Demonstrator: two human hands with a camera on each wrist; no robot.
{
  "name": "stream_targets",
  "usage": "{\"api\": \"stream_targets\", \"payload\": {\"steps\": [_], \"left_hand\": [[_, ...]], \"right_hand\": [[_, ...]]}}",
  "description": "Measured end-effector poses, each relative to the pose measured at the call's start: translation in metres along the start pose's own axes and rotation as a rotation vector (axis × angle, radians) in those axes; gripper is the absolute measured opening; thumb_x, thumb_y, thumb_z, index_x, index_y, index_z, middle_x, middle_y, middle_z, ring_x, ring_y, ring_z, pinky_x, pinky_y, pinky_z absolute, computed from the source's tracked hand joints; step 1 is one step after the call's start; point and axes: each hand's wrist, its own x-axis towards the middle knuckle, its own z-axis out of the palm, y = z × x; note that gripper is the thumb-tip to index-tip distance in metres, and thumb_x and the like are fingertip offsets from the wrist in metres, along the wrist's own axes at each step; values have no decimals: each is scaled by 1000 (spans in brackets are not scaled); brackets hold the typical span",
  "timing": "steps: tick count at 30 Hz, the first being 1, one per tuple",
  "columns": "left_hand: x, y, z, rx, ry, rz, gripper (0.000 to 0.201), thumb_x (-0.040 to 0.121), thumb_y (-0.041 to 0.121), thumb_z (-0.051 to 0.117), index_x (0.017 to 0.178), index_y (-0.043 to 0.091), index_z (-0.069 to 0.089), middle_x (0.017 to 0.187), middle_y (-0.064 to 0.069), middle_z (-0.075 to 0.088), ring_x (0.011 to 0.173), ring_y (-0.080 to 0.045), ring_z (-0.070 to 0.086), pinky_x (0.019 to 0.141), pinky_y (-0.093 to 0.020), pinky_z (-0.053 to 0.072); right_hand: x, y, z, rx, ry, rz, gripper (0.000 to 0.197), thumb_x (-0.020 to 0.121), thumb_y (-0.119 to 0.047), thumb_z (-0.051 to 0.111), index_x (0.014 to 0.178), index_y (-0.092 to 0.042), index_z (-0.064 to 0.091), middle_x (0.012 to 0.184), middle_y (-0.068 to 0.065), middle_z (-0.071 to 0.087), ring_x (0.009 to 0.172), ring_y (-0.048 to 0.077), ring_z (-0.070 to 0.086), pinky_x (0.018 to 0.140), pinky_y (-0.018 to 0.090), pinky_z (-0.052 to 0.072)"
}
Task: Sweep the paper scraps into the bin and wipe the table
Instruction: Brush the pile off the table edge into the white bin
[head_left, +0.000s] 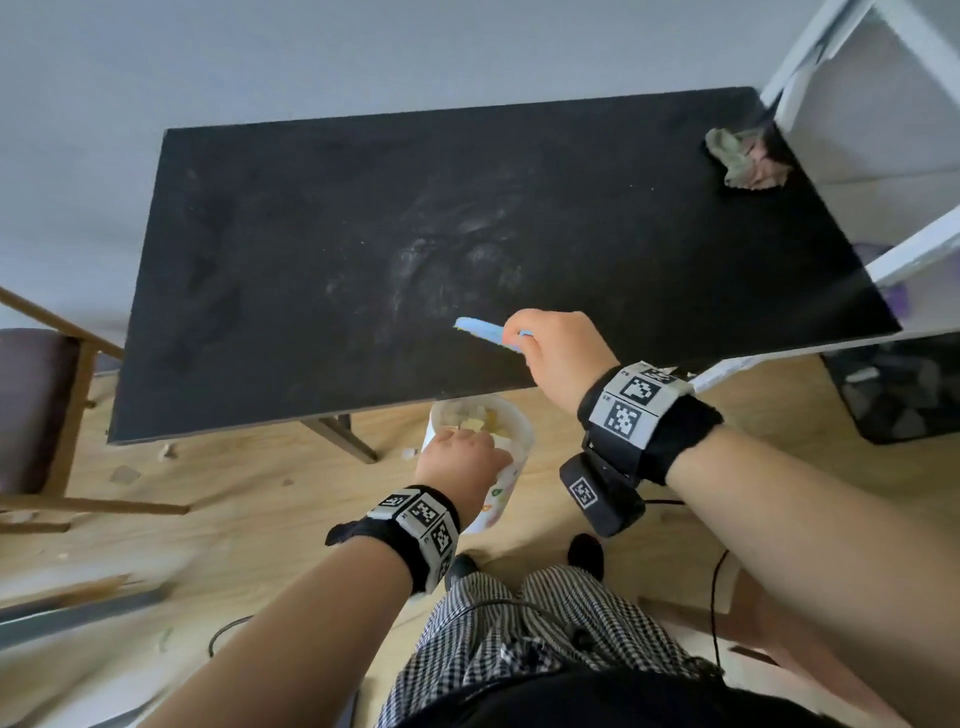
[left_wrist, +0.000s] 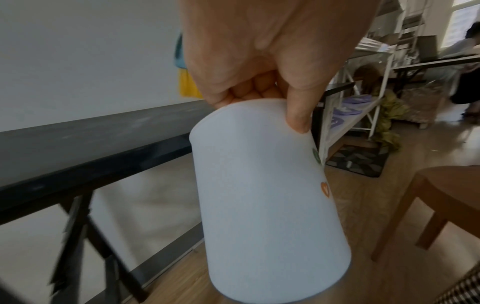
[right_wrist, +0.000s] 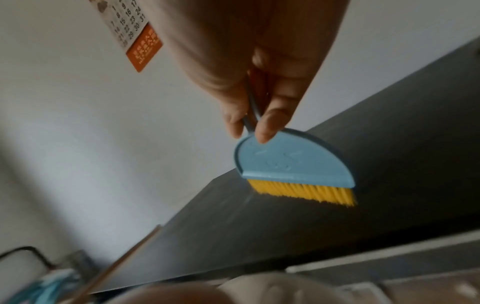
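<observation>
The left hand (head_left: 462, 457) is gripping the rim of the white bin (head_left: 498, 447), thumb outside and fingers curled inside, and holding it just below the near edge of the black bench (head_left: 311, 234). The right hand (head_left: 558, 353) is clasping the handle of a small blue brush (right_wrist: 293, 164), whose yellow bristles are hovering just above or brushing the benchtop; I cannot tell which. Paper scraps (head_left: 117, 423) are already lying in the bin, and the benchtop is looking free of them, showing only dusty smears.

The risks: the bin is hanging tilted from a rim grip, so it could be slipping or spilling. A few bits (head_left: 124, 473) are already lying on the floor, and any later sweep overshooting the bin would be adding more. The crumpled cloth (head_left: 748, 161) is sitting at the far right corner, untouched, so wiping is probably next.
</observation>
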Motion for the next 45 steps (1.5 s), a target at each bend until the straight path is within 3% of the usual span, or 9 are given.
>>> {"api": "stream_targets", "payload": {"steps": [4,7,12,19,27,32,36,39,45], "left_hand": [[21,28,-10,6,0,56,36,94,20,53,128,33,52,118,2,52,116,-22,47,96,-31,34],[36,48,-16,14,-25,85,33,95,17,51,125,31,54,115,1,52,114,-23,47,94,-31,34],[55,76,-24,30,-46,111,31,95,16,50,123,29,56,112,0,53,112,-23,47,96,-32,32],[40,96,-35,-5,-14,60,30,97,18,45,122,30,56,111,1,54,111,-23,48,93,-30,34],[-6,106,-59,-48,96,-98,30,99,25,42,125,31,56,112,1,54,109,-23,49,87,-30,35],[-16,106,-93,-58,206,-197,33,99,25,42,128,32,53,112,2,54,109,-22,49,80,-26,28],[-3,104,-125,-93,273,-239,30,97,26,45,125,31,57,113,3,55,110,-23,49,88,-32,40],[14,107,-152,-125,297,-234,32,97,27,46,128,32,56,117,4,55,112,-22,49,90,-37,45],[56,108,-205,-83,404,-137,31,97,26,49,126,33,57,116,7,57,110,-21,51,91,-35,44]], "right_hand": [[3,63,-31,-244,37,236,26,95,-6,44,119,-9,56,110,15,64,102,33,60,87,41,51],[-6,88,-36,-237,-36,316,29,95,-7,45,121,-10,58,111,17,64,104,35,59,88,41,50],[-36,77,-27,-37,-185,85,24,96,-20,47,111,-15,65,104,12,68,98,29,62,82,34,47],[-35,95,-57,90,-111,1,20,95,-16,48,96,-11,67,92,10,69,84,24,62,76,32,47],[-25,80,-73,86,-72,-130,21,94,-15,47,97,-10,67,96,13,66,78,21,52,70,26,39],[-22,71,-89,25,-36,-219,22,93,-8,43,100,-8,64,97,16,67,88,33,59,75,37,46],[-20,73,-108,-98,9,-269,22,95,-7,41,105,-8,60,96,16,65,74,29,52,64,32,41],[-17,86,-128,-139,72,-274,22,98,-12,40,110,-7,58,97,15,66,80,29,58,68,32,43],[0,122,-167,-81,197,-191,24,99,-17,40,110,-9,60,100,13,67,87,28,62,69,30,45]]}}
